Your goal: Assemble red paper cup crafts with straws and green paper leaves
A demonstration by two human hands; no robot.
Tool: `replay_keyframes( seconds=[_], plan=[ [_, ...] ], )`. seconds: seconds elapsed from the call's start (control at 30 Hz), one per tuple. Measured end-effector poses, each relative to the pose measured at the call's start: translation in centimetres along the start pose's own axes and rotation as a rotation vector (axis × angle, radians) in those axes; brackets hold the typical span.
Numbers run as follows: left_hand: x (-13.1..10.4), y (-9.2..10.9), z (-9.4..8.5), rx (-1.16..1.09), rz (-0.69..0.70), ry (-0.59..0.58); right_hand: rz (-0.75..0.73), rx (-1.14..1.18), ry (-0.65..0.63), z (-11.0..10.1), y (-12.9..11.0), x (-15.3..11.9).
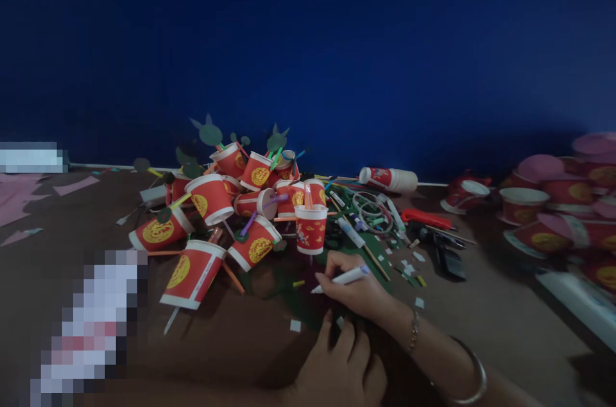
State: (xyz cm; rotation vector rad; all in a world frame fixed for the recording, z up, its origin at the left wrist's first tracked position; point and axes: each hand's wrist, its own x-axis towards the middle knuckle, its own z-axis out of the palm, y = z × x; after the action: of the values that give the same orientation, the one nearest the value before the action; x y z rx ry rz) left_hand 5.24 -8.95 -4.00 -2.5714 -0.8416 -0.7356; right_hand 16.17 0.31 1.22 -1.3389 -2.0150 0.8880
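My right hand [360, 286] grips a white marker pen [347, 276] with a bluish end. The pen's tip points down and left, at the dark green paper [315, 307] on the table; whether it touches is hard to see. Below it, my left hand [344, 359] lies flat with fingers spread, pressing on the dark surface. A red paper cup [310, 232] with a white rim and an orange straw stands upright just beyond my right hand. A small white paper square [295, 326] lies left of my left hand.
Several red cups with straws and green cutouts [210, 134] are heaped at centre left. Behind my right hand lie a stack of cups [389, 180], coiled cords [373, 211], a red-handled tool [428, 219] and paper scraps. More cups [523, 205] fill the right; pink paper [19, 195] is at far left.
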Motion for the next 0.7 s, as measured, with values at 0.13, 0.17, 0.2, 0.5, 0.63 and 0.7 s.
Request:
replay_keyframes(
  seconds=[0.13,0.17,0.2,0.5,0.63,0.7],
  plan=[
    [0.17,-0.06,-0.37,0.009,0.017,-0.05,-0.001,-0.007,0.005,0.1,-0.03,-0.01],
    [0.22,-0.09,-0.46,0.007,0.017,-0.059,-0.004,-0.007,0.01,0.11,-0.04,-0.01],
    [0.27,-0.11,-0.53,0.003,0.019,-0.058,-0.005,-0.004,0.014,0.11,-0.04,-0.01],
    [0.03,-0.02,-0.38,0.009,0.035,-0.099,-0.047,-0.007,0.055,0.19,0.18,0.03],
    [-0.09,0.05,-0.28,0.01,0.04,-0.117,-0.074,-0.016,0.082,0.38,0.62,0.05],
    [-0.03,0.03,-0.34,0.004,0.036,-0.11,-0.102,-0.022,0.1,0.44,0.8,0.08]
  ],
)
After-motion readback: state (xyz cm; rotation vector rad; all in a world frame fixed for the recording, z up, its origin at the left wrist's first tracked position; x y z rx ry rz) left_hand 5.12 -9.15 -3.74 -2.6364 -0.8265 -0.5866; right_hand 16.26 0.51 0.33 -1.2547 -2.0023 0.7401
